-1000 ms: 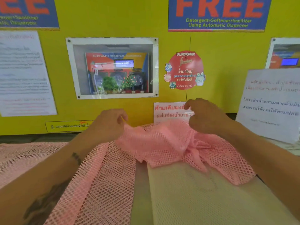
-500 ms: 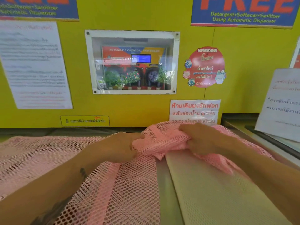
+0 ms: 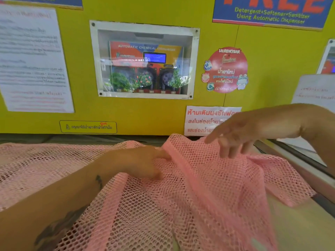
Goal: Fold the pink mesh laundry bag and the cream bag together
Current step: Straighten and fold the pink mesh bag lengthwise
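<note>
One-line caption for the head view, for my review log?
Left hand presses pink mesh laundry bag flat; right hand hovers open above it, cream bag underneath.

Bright, even light; glare on the glass window [image 3: 145, 60], motion blur throughout, wide-angle bending at edges.

pink mesh bag [image 3: 208, 187] spread over cream bag [image 3: 299, 220], left hand [image 3: 145, 160] pressing, right hand [image 3: 241, 131] open above

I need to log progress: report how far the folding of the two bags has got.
Done: the pink mesh bag lies spread over most of the cream bag. In hand: the left hand presses the mesh down while the right hand hovers open at its raised far edge. Left: no neat fold shows yet.
</note>
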`<state>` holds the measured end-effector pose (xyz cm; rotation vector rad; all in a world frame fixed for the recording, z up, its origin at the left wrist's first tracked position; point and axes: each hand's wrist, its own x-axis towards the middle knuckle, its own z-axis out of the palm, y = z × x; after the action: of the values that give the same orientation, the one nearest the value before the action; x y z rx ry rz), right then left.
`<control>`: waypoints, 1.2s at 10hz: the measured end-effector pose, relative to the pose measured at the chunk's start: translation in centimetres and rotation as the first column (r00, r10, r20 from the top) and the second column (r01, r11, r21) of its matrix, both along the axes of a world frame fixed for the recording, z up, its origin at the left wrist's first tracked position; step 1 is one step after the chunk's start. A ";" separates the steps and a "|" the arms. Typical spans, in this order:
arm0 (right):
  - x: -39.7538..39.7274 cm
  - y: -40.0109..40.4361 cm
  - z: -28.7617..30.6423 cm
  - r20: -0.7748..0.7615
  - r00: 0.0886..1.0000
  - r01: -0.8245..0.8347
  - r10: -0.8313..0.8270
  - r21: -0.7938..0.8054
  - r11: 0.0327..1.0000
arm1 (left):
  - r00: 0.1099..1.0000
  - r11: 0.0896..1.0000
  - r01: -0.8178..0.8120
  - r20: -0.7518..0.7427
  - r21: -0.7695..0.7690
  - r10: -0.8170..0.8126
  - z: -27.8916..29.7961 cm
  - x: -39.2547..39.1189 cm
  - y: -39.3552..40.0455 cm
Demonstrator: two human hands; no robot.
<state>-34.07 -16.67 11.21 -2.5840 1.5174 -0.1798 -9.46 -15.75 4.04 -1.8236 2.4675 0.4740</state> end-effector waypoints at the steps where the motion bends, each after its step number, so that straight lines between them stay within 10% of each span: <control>1: -0.4 0.1 0.9 -0.055 0.995 -0.087 0.086 -0.018 0.996 | 0.993 0.994 0.111 -0.037 0.005 -0.111 -0.7 -1.3 0.6; 3: 2.0 -2.7 -3.6 -0.001 0.999 -0.034 0.034 0.001 0.999 | 0.917 0.960 0.238 -0.290 -0.149 -0.273 -0.3 -2.5 2.2; 5: 1.0 -4.5 -5.3 -0.010 0.999 -0.038 0.038 -0.027 0.999 | 0.838 0.888 -0.133 -0.529 -0.440 -0.136 -1.2 -1.4 1.2; 8: -1.8 -2.5 -4.7 0.396 0.904 -0.022 0.158 -0.326 0.945 | 0.757 0.952 -0.302 -0.619 -0.051 0.207 -0.1 -3.8 -1.3; 10: -2.1 -2.0 -5.3 0.259 0.959 -0.033 0.114 -0.298 0.954 | 0.715 0.982 -0.121 -0.674 0.146 0.188 1.3 -5.2 0.0; 12: -1.9 -0.5 -1.4 -0.066 0.994 -0.072 0.087 0.206 0.976 | 0.717 0.886 -0.339 -0.696 -0.317 0.025 2.7 -1.9 0.7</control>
<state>-35.96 -17.21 9.85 -2.5071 1.3725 0.0777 -11.39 -15.10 6.73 -2.4490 3.0550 0.7906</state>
